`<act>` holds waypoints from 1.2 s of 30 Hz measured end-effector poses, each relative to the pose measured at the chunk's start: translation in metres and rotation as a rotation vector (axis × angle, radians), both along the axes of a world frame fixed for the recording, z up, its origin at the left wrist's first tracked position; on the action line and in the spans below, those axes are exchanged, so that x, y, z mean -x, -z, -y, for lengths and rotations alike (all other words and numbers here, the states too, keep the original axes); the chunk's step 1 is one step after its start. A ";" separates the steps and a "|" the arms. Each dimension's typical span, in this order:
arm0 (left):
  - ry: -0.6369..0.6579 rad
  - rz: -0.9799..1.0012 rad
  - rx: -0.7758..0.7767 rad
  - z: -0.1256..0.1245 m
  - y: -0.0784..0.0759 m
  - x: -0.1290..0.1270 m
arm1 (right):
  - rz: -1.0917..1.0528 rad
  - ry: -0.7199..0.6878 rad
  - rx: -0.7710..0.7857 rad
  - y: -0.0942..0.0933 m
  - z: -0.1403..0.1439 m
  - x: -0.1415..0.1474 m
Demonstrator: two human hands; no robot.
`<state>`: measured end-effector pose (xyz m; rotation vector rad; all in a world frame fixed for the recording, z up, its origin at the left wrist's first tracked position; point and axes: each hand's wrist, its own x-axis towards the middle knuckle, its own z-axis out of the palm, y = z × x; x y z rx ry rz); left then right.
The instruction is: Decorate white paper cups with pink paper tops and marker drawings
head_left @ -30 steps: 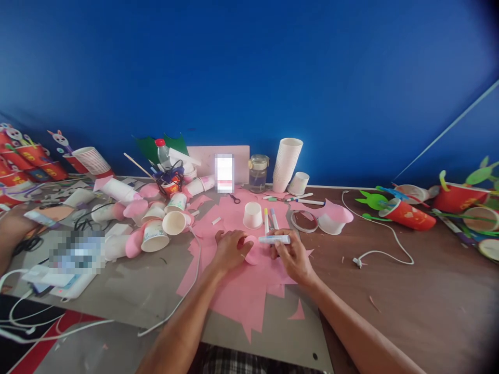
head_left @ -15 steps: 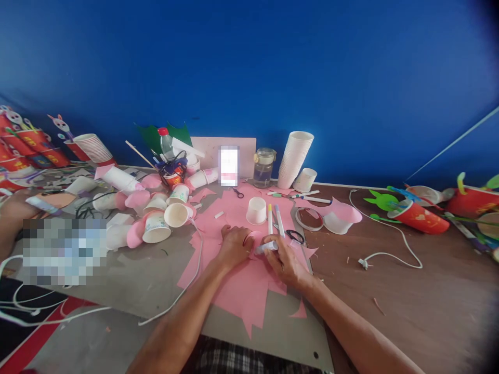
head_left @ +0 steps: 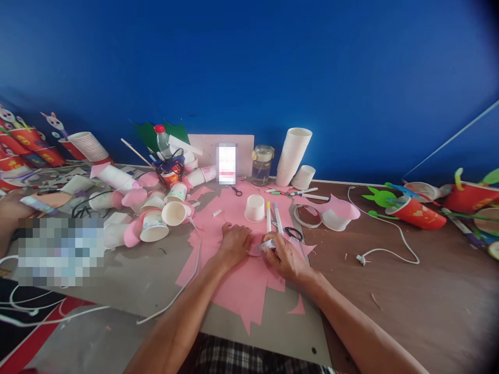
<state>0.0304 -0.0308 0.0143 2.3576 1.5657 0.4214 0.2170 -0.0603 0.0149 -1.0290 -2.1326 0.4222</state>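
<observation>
My left hand (head_left: 235, 243) presses a small pink paper piece (head_left: 257, 243) flat onto the big sheet of pink paper (head_left: 237, 291). My right hand (head_left: 286, 255) grips a white glue stick (head_left: 267, 243) with a light blue band, its tip down on that small piece. Just beyond my hands lie two marker pens (head_left: 273, 216), a white paper cup (head_left: 254, 208) turned upside down and black scissors (head_left: 292, 233).
Pink-wrapped paper cups (head_left: 156, 218) crowd the left. A tall stack of white cups (head_left: 292, 156), a glass jar (head_left: 261, 165) and a phone (head_left: 226, 163) stand at the back. A tape roll (head_left: 306, 215) and white cable (head_left: 385, 239) lie right; red cup crafts (head_left: 419, 214) far right. Another person's hand (head_left: 13, 213) rests far left.
My right hand has turned the glue stick from level to tip-down on the small pink piece. My left hand has flattened that piece onto the sheet.
</observation>
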 end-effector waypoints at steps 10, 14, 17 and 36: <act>0.029 -0.014 -0.018 0.001 -0.001 0.000 | 0.071 0.032 -0.056 -0.003 -0.004 -0.011; 0.035 -0.018 -0.027 0.002 -0.004 -0.001 | -0.080 0.021 -0.038 -0.002 -0.001 -0.010; 0.047 -0.025 -0.036 0.003 -0.004 -0.001 | -0.051 -0.022 0.018 -0.004 0.003 -0.003; 0.064 -0.041 -0.069 0.004 -0.004 -0.001 | -0.082 0.032 -0.108 -0.002 -0.001 -0.007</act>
